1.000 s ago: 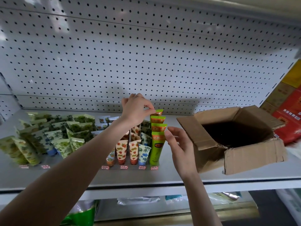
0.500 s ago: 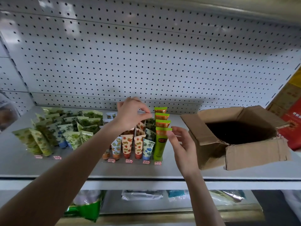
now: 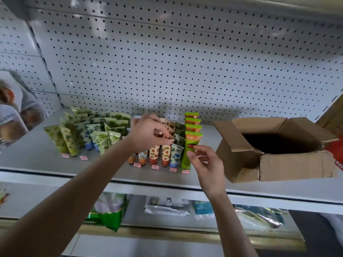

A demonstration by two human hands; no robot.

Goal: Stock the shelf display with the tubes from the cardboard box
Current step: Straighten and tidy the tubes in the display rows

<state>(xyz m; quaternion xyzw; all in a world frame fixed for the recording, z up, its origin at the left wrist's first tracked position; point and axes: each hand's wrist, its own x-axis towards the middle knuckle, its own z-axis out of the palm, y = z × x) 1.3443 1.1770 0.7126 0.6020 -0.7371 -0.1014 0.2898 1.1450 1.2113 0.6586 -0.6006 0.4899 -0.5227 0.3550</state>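
My left grip (image 3: 146, 134) reaches over the short tubes standing in rows at the middle of the grey metal shelf (image 3: 55, 164). Its fingers are curled, with the tips bunched together at the crimped tops of the second rank. I cannot tell whether they are pinching a tube or only touching it.

In the front rank stand short cream tubes printed with red strawberries (image 3: 165, 154) and, to their right, a short pale tube printed with blue flowers (image 3: 175, 156).

Just right of these runs a row of tall green tubes with orange crimped tops (image 3: 193, 127), four deep, all upright. My right grip (image 3: 207, 164) is released, its fingers slack and a little spread. The thumb tip lies against the right edge of the front tall green tube (image 3: 185, 161), and the forefinger hangs just above it.

Small red-and-white price tags (image 3: 154, 167) sit along the shelf in front of each row.

At the left of the shelf stands a cluster of tubes printed with green leaves (image 3: 100, 140), some of them leaning.

The open brown cardboard box (image 3: 287, 167) rests on the shelf to the right, near the green row but apart from it. Its flaps are up and its inside is too dark to read.

Behind everything is the white pegboard back panel (image 3: 167, 62). On the lower shelf lie green and clear plastic bags (image 3: 109, 214).
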